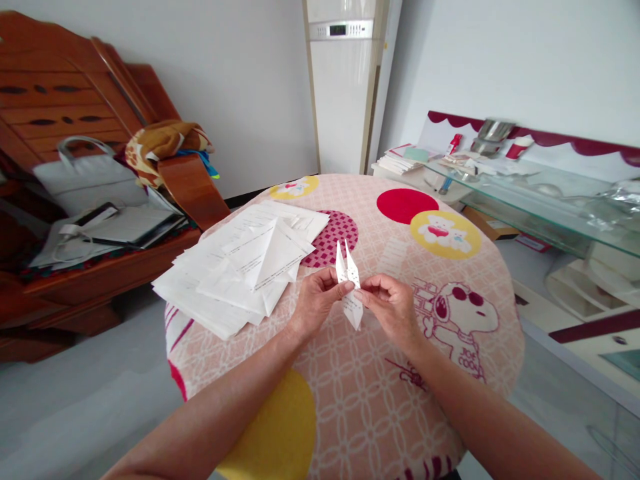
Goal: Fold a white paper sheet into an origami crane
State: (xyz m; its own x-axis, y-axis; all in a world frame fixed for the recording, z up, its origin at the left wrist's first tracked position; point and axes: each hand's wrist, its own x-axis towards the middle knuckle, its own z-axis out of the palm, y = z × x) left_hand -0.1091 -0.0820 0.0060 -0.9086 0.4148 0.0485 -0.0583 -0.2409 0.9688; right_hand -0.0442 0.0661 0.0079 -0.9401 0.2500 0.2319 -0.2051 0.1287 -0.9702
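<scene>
Between my two hands is a small folded paper figure (353, 312), white with printed text. Two narrow points stick up at its top, and its lower end tapers to one point. My left hand (320, 293) pinches its left side, thumb on the front. From the right, my right hand (387, 303) grips it with thumb and fingers near the middle. The fingers behind the paper are partly hidden. Left of my hands lies a loose pile of printed paper sheets (225, 300), with a creased, folded sheet (273, 257) on top.
The round table wears a patterned pink tablecloth (350, 413). A wooden bench (190, 190) with a grey bag (95, 177) and clothes stands at the left. At the right, a glass shelf (545, 200) holds papers, a cup and metal containers. A tall white air conditioner (343, 93) stands behind.
</scene>
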